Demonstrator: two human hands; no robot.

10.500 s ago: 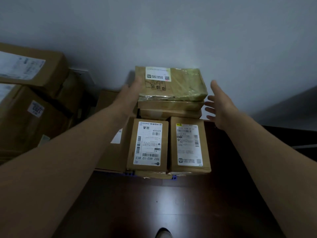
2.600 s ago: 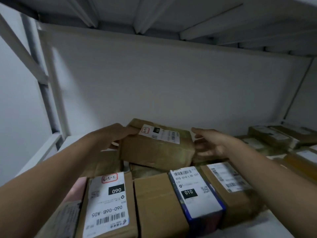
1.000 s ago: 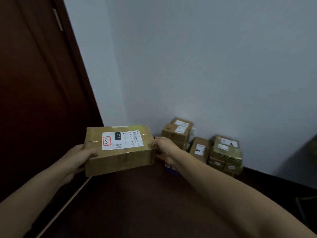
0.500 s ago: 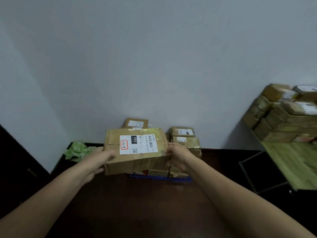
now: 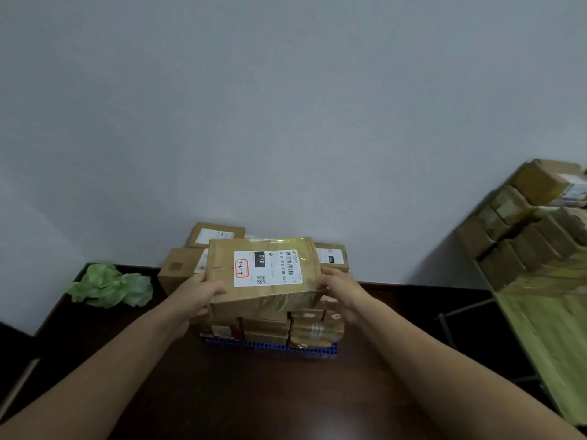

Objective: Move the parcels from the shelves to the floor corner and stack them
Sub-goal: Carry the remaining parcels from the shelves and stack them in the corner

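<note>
Taped brown parcel (image 5: 266, 271) marked 010 level over the stack of parcels (image 5: 305, 328) on a blue mat (image 5: 286, 346) against the wall (image 5: 286, 122), contact unclear, clasped at its left end by the left hand (image 5: 203, 295), thumb on top, and at its right end by the right hand (image 5: 341, 289), both forearms (image 5: 127, 360) reaching forward.

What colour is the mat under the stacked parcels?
The mat is blue; head view.
</note>
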